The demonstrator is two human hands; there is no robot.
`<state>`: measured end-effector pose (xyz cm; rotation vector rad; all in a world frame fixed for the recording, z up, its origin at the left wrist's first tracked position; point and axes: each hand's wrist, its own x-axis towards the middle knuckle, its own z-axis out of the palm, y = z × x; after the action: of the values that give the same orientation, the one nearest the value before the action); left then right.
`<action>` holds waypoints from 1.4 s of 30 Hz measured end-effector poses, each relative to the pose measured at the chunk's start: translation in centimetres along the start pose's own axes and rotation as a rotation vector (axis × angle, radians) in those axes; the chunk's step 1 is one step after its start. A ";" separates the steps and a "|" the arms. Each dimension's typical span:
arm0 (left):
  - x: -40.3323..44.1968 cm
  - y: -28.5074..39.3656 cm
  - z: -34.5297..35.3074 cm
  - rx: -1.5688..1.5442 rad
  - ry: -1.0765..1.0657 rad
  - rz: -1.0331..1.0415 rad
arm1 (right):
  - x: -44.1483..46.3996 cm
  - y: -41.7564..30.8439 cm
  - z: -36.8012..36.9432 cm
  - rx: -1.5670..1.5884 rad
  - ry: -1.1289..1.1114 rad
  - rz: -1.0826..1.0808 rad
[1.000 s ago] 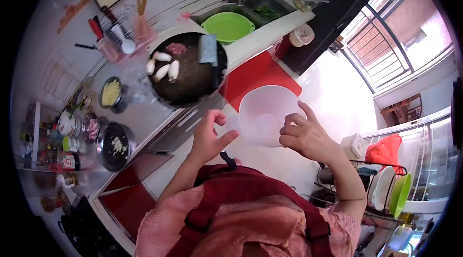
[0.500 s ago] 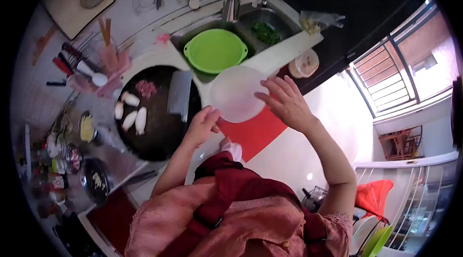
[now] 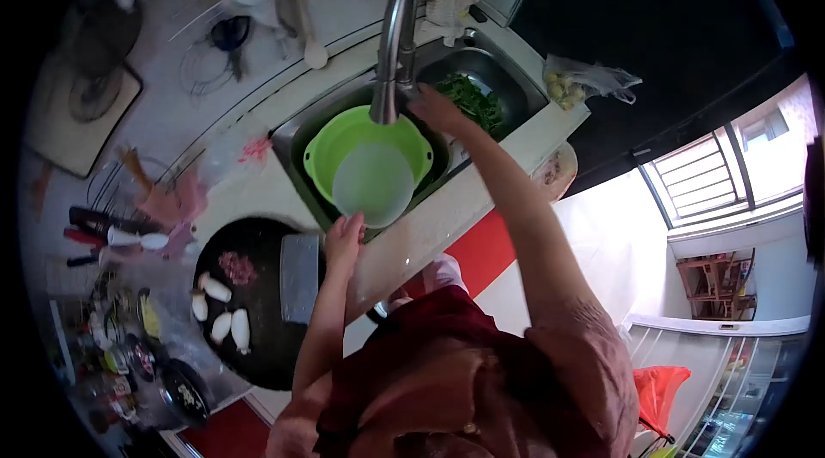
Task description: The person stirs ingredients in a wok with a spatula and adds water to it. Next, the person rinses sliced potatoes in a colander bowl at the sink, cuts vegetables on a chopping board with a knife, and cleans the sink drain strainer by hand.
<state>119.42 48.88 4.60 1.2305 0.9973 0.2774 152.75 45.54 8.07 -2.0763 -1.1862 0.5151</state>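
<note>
My left hand [image 3: 345, 237] holds the near rim of a translucent white bowl [image 3: 373, 186], which is over the green basin [image 3: 325, 151] in the sink. Above the basin, the curved metal faucet [image 3: 397, 28] points down. My right hand [image 3: 436, 110] is beside the faucet's base; its fingertips are partly hidden behind the metal, so what they touch is unclear. Leafy greens [image 3: 468, 101] lie in the right sink compartment, just beyond my right hand.
On the left, a round black board [image 3: 266, 286] bears a cleaver [image 3: 299, 277], white mushrooms [image 3: 241, 331] and chopped meat [image 3: 236, 268]. A plastic bag [image 3: 576, 83] sits at the counter's right end. Utensils stand in a pink holder [image 3: 176, 204].
The translucent bowl has moved from above the floor to over the green basin in my left hand. My right hand has let go of it and reached to the faucet. The view has shifted toward the sink.
</note>
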 end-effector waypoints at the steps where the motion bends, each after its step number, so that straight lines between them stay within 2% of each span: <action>1: 0.3 0.2 0.2 -0.018 0.037 -0.008 | 3.7 1.2 1.4 -0.024 0.080 -0.035; 4: 1.2 0.3 0.3 -0.060 0.128 -0.042 | 12.4 3.1 4.2 -0.044 0.331 -0.120; 7: 2.7 1.0 1.1 -0.119 0.205 -0.111 | 17.2 3.3 7.0 0.005 0.315 -0.033; 10: 5.1 0.7 2.5 -0.075 0.172 -0.111 | 16.4 -0.2 6.2 -0.200 -0.061 0.040; 14: 8.4 2.2 6.6 -0.055 0.211 -0.119 | 17.7 4.4 7.4 -0.099 0.040 -0.281; 15: 8.9 2.0 7.3 -0.050 0.224 -0.143 | 16.8 4.4 7.2 -0.151 0.198 -0.355; 17: 9.7 1.4 8.2 -0.010 0.242 -0.165 | 15.0 4.4 5.4 -0.060 0.164 -0.354; 23: 10.2 3.2 9.1 0.050 0.216 -0.267 | 8.3 6.6 2.0 0.176 -0.148 -0.125; 26: 9.8 2.8 8.9 0.043 0.298 -0.282 | 6.0 10.3 3.1 0.263 -0.171 -0.024; 29: 9.2 3.5 8.8 0.051 0.279 -0.312 | 4.4 11.8 3.2 0.384 -0.238 0.073; 32: 9.4 2.2 8.6 0.047 0.270 -0.293 | 3.2 10.9 3.0 0.368 -0.292 0.137; 35: 9.2 2.5 9.3 -0.043 0.320 -0.274 | 2.6 12.4 6.2 0.406 -0.219 0.038; 38: 8.7 1.8 9.3 -0.168 0.333 -0.289 | 1.0 9.2 5.0 0.443 -0.428 0.177; 39: 8.6 1.5 9.1 -0.206 0.323 -0.296 | 0.8 8.3 4.9 0.397 -0.482 0.283; 42: 8.2 0.7 9.0 -0.213 0.271 -0.325 | 0.1 8.2 6.2 0.398 -0.485 0.260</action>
<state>131.16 48.67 1.20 0.8351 1.3467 0.2902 153.79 45.03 -2.20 -1.8108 -0.9623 1.3224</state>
